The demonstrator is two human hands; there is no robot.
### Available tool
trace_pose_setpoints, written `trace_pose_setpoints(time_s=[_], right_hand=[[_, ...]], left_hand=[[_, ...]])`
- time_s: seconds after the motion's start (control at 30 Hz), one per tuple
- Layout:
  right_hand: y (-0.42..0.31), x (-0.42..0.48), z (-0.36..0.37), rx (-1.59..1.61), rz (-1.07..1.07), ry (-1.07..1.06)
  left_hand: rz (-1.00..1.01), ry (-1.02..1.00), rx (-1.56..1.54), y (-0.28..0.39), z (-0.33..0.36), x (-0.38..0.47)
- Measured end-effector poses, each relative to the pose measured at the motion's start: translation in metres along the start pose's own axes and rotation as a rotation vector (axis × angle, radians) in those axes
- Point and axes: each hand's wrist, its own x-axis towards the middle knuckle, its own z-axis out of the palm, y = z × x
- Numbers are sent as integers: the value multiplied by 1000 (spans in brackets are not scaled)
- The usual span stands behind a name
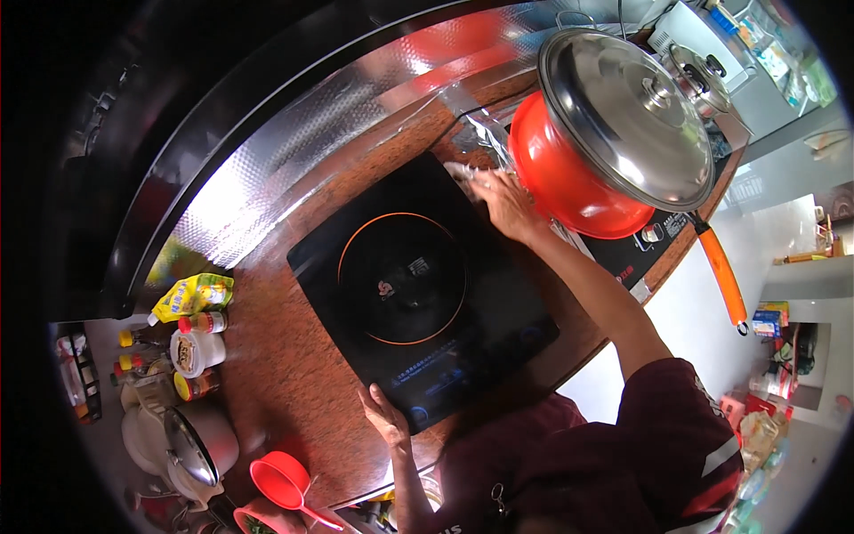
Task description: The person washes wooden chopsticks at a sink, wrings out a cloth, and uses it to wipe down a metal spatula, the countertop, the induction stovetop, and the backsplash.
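Observation:
A black induction cooker (407, 287) with an orange ring lies at an angle on the reddish-brown counter. My left hand (387, 417) is against its near left corner, fingers extended along the edge; whether it grips the cooker cannot be told. Beyond the cooker's far right side, my right hand (504, 200) has its fingers bent over a crumpled whitish cloth or film (460, 171), partly hidden under them. Close to that hand stands a red pot (567, 173) with a large steel lid (620, 120) resting tilted on top.
A black gas stove (627, 250) is under the pot, whose orange handle (724, 274) juts past the counter edge. A yellow pouch (197, 296), jars and a rice cooker (200, 440) line the left. A red ladle (280, 477) lies nearer. Embossed foil (287, 160) covers the back wall.

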Motion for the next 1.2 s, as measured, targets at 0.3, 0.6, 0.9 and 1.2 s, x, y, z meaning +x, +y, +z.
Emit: trace_pose_setpoints(time_s=[0.3, 0.6, 0.9, 1.2], right_hand=[[-31, -155, -75, -6, 68, -160], [-33, -61, -95, 790, 599, 55], [-121, 67, 30, -83, 42, -52], [-236, -89, -17, 357, -467, -282]], left_hand=[[10, 43, 9, 5, 7, -2], [-134, 13, -87, 6, -1, -3], [-54, 79, 22, 11, 1, -3], [-218, 51, -261, -5, -1, -7]])
